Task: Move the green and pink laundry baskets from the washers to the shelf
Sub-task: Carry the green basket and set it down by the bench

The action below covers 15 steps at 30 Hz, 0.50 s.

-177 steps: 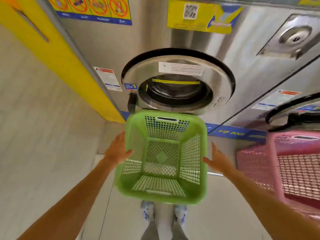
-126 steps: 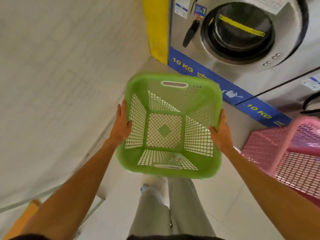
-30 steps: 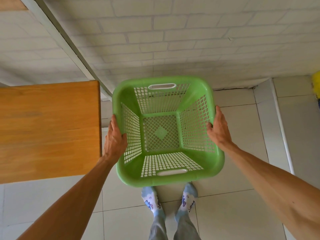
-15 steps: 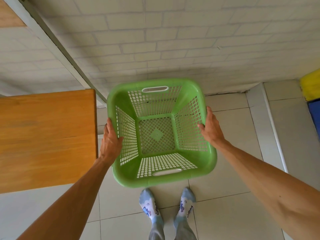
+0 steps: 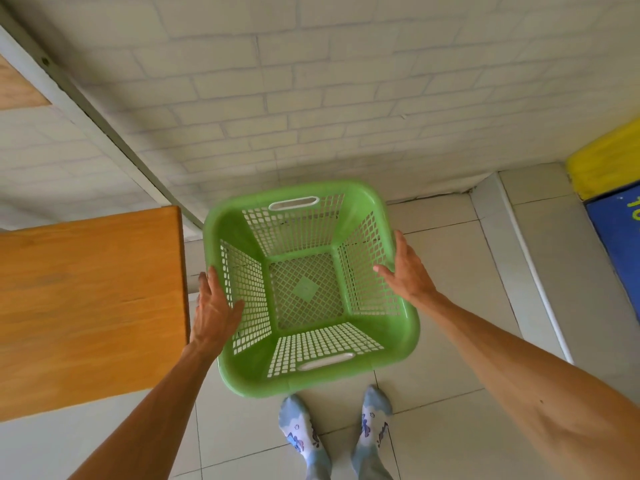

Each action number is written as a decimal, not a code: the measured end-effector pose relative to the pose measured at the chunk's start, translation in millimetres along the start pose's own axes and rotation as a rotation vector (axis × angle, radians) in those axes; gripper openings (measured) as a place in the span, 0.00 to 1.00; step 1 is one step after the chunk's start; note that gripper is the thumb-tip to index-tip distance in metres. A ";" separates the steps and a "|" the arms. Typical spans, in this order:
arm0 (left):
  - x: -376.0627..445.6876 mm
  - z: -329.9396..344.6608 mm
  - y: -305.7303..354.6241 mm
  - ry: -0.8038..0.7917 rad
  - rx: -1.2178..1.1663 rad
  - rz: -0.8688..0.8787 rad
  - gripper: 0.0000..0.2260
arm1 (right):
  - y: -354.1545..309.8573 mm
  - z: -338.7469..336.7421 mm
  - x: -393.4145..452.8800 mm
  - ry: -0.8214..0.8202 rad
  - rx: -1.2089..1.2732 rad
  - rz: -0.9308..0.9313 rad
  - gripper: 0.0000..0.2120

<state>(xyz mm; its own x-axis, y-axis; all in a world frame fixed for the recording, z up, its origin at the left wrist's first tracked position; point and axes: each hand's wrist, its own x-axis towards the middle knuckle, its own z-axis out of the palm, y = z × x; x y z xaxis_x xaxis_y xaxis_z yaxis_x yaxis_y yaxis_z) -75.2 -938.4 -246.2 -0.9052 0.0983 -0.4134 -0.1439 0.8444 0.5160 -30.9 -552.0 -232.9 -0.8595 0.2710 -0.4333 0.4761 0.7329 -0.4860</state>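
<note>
I hold the empty green laundry basket (image 5: 242, 233) upright above the tiled floor, in front of my feet. My left hand (image 5: 212, 308) clasps its left rim, thumb inside and fingers stretched along the outside. On the right rim sits my right hand (image 5: 406, 271), thumb inside and fingers pointing up. The wooden shelf board (image 5: 90, 306) lies just left of the basket, almost touching my left hand. The pink basket is out of view.
A white brick-pattern wall (image 5: 346, 98) stands right behind the basket. A white shelf post (image 5: 104, 112) runs diagonally at the upper left, with another wooden board (image 5: 17, 88) behind it. The washer's yellow and blue base (image 5: 613, 202) shows at the right edge.
Over the earlier frames I lifted the basket from the washer and turned left to the shelf. In the last second the view shifted slightly and my fingers have straightened on the rim.
</note>
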 end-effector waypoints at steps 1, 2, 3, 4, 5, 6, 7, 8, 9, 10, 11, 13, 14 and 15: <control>-4.3 -5.6 6.3 -0.026 0.028 0.017 0.43 | -4.4 -7.5 -7.7 -0.013 -0.002 0.009 0.47; -9.9 -13.1 14.6 -0.050 0.048 0.036 0.43 | -10.0 -16.2 -17.0 -0.027 -0.010 0.019 0.47; -16.2 -23.0 25.1 -0.065 0.060 0.049 0.43 | -16.8 -26.4 -27.2 -0.039 -0.026 0.027 0.47; -23.5 -34.9 37.3 -0.073 0.074 0.058 0.42 | -25.0 -37.9 -38.6 -0.048 -0.044 0.040 0.47; -31.4 -48.3 50.8 -0.075 0.095 0.066 0.42 | -34.1 -50.6 -51.1 -0.052 -0.062 0.058 0.46; -41.1 -62.7 65.3 -0.078 0.117 0.068 0.42 | -43.9 -64.0 -65.0 -0.056 -0.075 0.074 0.45; -53.0 -78.0 80.9 -0.083 0.136 0.067 0.42 | -54.7 -78.0 -80.6 -0.061 -0.082 0.084 0.44; -66.7 -93.6 97.4 -0.093 0.148 0.071 0.41 | -66.2 -92.4 -97.7 -0.064 -0.078 0.089 0.43; -81.4 -108.6 114.0 -0.105 0.156 0.082 0.41 | -77.4 -106.5 -115.2 -0.059 -0.063 0.092 0.41; -97.1 -123.2 131.1 -0.114 0.159 0.092 0.40 | -88.1 -120.6 -133.2 -0.050 -0.036 0.095 0.41; -113.5 -137.0 148.0 -0.118 0.158 0.105 0.39 | -97.4 -133.9 -152.2 -0.036 -0.001 0.100 0.40; -146.3 -161.2 181.1 -0.120 0.140 0.151 0.38 | -111.5 -158.3 -191.7 -0.002 0.061 0.112 0.39; -162.6 -171.2 196.9 -0.123 0.131 0.182 0.37 | -116.2 -169.4 -211.7 0.011 0.085 0.123 0.38; -178.9 -179.9 212.5 -0.133 0.128 0.217 0.36 | -118.9 -180.7 -232.5 0.026 0.108 0.138 0.38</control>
<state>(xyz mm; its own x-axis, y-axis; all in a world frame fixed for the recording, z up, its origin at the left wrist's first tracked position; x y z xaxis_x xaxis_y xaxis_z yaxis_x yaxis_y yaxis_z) -15.7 -871.3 72.5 -0.8476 0.3456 -0.4027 0.1071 0.8547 0.5080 78.7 -589.4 62.8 -0.7885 0.3814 -0.4826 0.6059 0.6164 -0.5029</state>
